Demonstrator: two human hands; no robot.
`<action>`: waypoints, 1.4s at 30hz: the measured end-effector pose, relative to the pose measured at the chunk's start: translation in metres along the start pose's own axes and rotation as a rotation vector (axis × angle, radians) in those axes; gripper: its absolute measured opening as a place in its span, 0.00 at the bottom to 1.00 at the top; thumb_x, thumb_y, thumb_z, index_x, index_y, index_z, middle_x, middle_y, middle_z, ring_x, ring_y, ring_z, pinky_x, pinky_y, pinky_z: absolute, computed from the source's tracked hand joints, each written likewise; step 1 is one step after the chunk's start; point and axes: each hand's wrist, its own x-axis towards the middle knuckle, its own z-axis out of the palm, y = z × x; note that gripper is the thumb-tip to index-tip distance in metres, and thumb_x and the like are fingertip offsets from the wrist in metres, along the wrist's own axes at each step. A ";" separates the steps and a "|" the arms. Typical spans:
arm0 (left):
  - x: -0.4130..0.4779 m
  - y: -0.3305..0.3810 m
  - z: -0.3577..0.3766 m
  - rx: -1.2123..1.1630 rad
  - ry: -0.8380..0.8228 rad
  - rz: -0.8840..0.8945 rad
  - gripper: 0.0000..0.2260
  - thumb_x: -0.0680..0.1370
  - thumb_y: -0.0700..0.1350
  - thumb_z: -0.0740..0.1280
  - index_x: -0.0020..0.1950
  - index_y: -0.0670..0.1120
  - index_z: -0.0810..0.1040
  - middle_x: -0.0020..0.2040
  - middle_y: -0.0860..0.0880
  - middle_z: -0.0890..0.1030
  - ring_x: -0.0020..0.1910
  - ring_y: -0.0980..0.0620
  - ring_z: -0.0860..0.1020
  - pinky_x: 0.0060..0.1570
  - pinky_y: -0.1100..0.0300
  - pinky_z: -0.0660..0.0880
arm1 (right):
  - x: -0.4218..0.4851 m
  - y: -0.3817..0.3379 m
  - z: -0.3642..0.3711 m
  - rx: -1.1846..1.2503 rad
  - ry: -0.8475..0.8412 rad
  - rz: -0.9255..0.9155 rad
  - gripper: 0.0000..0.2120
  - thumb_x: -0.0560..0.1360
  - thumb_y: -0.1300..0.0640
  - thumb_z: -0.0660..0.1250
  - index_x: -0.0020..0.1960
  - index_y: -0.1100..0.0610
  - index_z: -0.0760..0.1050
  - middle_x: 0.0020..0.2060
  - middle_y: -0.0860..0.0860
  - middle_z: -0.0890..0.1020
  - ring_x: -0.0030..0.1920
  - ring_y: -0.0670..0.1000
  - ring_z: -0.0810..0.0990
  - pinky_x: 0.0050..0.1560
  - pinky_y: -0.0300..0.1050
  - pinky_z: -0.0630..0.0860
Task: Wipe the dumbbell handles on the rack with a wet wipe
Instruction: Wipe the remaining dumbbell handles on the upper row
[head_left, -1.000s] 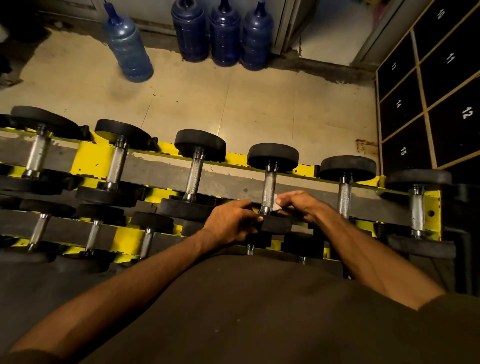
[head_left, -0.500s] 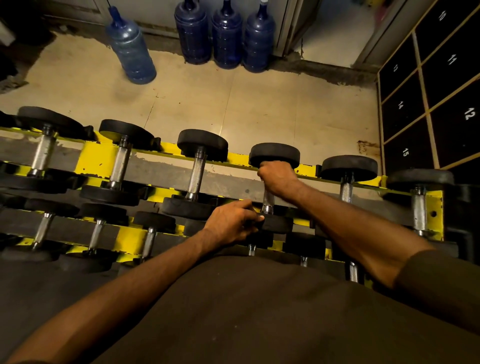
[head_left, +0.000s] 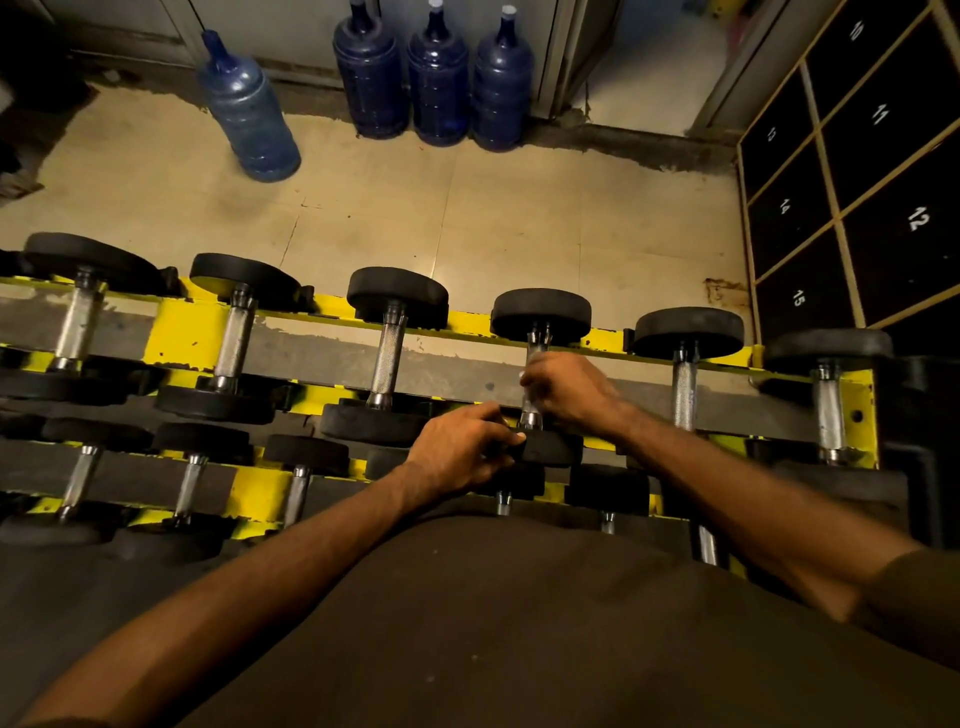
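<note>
Left hand (head_left: 462, 452) grips the near head of the fourth dumbbell (head_left: 540, 314), toward the right end of the yellow rack (head_left: 176, 338), top shelf — steadying it, I'd say. Right hand (head_left: 569, 395) curls tight round its handle (head_left: 535, 347) — wet wipe hidden inside the fist, presumably.

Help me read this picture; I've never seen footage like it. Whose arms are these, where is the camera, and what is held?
There is no machine: a person wears a camera on the head, looking down at their own arms. Below is a yellow rack holding rows of dumbbells. The right hand is wrapped round one metal dumbbell handle, presumably with the wet wipe, which I cannot make out. The left hand grips that dumbbell's near black end. Beyond stand blue water bottles and, at right, numbered lockers.
</note>
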 end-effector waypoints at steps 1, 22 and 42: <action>0.000 0.000 0.001 -0.006 0.002 -0.005 0.15 0.77 0.51 0.73 0.63 0.51 0.82 0.59 0.51 0.78 0.55 0.53 0.76 0.52 0.62 0.73 | -0.008 0.005 0.006 0.109 0.119 0.075 0.07 0.76 0.58 0.71 0.54 0.55 0.80 0.52 0.50 0.78 0.50 0.47 0.76 0.47 0.36 0.73; 0.001 0.002 -0.004 -0.018 -0.001 -0.013 0.13 0.77 0.50 0.73 0.62 0.52 0.82 0.58 0.51 0.78 0.53 0.53 0.77 0.50 0.59 0.77 | -0.001 0.046 0.033 1.426 -0.186 0.860 0.14 0.80 0.68 0.59 0.60 0.58 0.78 0.44 0.54 0.78 0.45 0.50 0.78 0.58 0.49 0.79; 0.006 0.006 -0.009 -0.046 -0.030 -0.058 0.12 0.76 0.50 0.74 0.59 0.50 0.82 0.56 0.52 0.76 0.51 0.52 0.77 0.47 0.59 0.76 | -0.011 0.043 0.026 1.350 -0.010 0.885 0.07 0.75 0.69 0.68 0.50 0.60 0.81 0.53 0.58 0.83 0.53 0.55 0.83 0.51 0.49 0.83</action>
